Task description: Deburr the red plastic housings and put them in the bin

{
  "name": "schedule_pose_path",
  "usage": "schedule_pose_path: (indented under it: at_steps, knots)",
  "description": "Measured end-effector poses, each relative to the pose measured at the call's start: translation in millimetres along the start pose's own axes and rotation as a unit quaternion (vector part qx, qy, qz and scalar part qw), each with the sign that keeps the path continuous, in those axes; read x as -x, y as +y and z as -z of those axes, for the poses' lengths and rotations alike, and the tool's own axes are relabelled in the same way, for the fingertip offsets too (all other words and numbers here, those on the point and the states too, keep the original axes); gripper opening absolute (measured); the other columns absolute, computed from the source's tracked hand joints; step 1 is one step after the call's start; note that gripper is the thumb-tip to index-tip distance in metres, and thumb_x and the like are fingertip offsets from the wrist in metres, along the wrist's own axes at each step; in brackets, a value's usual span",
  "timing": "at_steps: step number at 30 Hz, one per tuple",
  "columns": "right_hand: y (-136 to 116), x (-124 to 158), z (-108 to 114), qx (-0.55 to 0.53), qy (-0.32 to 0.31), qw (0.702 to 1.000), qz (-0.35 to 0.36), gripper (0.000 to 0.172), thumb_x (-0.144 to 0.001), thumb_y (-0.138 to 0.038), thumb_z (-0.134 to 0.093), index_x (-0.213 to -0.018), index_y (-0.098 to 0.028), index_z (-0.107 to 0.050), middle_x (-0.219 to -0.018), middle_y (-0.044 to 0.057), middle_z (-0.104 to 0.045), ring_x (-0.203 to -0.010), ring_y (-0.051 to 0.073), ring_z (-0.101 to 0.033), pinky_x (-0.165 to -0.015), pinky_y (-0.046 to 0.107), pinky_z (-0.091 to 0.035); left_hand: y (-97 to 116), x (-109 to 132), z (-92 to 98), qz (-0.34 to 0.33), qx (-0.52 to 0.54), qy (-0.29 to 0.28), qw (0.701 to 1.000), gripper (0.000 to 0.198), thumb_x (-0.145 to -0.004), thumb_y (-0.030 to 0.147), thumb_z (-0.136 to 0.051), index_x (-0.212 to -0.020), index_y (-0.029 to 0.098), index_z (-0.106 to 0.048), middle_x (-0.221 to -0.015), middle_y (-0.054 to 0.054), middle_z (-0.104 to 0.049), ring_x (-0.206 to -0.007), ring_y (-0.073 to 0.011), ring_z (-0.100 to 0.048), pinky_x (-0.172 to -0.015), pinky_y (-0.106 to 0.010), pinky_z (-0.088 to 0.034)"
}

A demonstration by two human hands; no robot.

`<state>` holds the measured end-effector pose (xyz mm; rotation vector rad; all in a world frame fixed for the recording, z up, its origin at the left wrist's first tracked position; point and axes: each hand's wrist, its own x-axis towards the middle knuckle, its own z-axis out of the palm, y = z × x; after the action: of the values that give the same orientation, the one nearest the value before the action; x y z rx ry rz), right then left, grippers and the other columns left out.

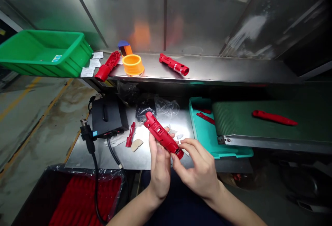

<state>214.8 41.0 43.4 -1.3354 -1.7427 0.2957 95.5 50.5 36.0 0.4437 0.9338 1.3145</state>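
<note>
Steel bench (pixel 83 155) | teal tray (pixel 203 139): red strips (pixel 205 118) | left hand (pixel 159 172): red housing (pixel 163 135)

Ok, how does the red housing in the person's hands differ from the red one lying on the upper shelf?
The housing in the hands is held up at a slant by the left hand, with the right hand at its lower end, while the shelf housing lies on the steel shelf, untouched. The held housing shows openings along its face; the shelf housing shows white marks around its middle. Both are long, red plastic parts.

Green crate (pixel 38 67), orange ring (pixel 133 65), teal tray (pixel 204 138)
</note>
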Motion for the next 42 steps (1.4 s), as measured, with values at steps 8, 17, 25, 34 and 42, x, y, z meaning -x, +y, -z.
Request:
schedule_pose_path:
  at_steps: [8,17,25,34,42]
  knots:
    - [0,-1,-2,0.033,-0.018,0.999,-0.003,0.016,-0.097,-0.020,-0.065,-0.113,-0.018,-0.065,-0.107,0.014,-0.072,-0.095,0.028,-0.073,-0.080,0.040,-0.065,1,-3,5.9,-0.028,-0.040,-0.013,0.999,0.086,-0.092,0.062,-0.070,-0.163,0.033,-0.032,-0.158,-0.012,-0.055,-0.136,-0.0350,-0.059,-0.105,-0.041,-0.056]
    - [-2,-4,-4,0.030,-0.037,0.999,-0.004,0.018,-0.097,-0.017,-0.065,-0.115,-0.016,-0.066,-0.109,0.015,-0.072,-0.098,0.028,-0.074,-0.081,0.040,-0.064,3,-2,5.3,-0.047,-0.048,-0.044,0.997,0.076,-0.092,0.065,-0.068,-0.154,0.029,-0.044,-0.152,-0.014,-0.060,-0.138,-0.0350,-0.058,-0.114,-0.043,-0.049]
    - [-3,-4,-7,0.026,-0.038,0.999,-0.001,0.020,-0.100,-0.018,-0.064,-0.120,-0.017,-0.066,-0.108,0.014,-0.072,-0.096,0.029,-0.072,-0.083,0.042,-0.064,6,-3,3.4,-0.020,-0.010,-0.021,1.000,0.073,-0.093,0.063,-0.068,-0.155,0.033,-0.045,-0.146,-0.011,-0.065,-0.135,-0.0360,-0.060,-0.104,-0.043,-0.056]
    - [4,-4,-11,-0.061,-0.035,0.993,-0.090,0.024,-0.100,-0.022,-0.066,-0.123,-0.019,-0.066,-0.117,0.013,-0.071,-0.105,0.028,-0.072,-0.092,0.044,-0.062,9,-17,9.6,0.007,-0.002,-0.028,1.000,0.070,-0.088,0.027,-0.072,-0.153,0.031,-0.045,-0.139,-0.010,-0.065,-0.124,-0.0301,-0.065,-0.107,-0.045,-0.055]
    - [19,-17,-7,-0.364,-0.157,0.859,-0.325,0.034,-0.087,-0.033,-0.077,-0.117,-0.021,-0.066,-0.117,0.010,-0.072,-0.102,0.024,-0.071,-0.089,0.039,-0.063,15,-22,17.4,0.069,0.004,-0.087,0.994,0.083,-0.076,0.016,-0.075,-0.151,0.030,-0.043,-0.137,-0.007,-0.067,-0.129,-0.0321,-0.064,-0.110,-0.048,-0.052]
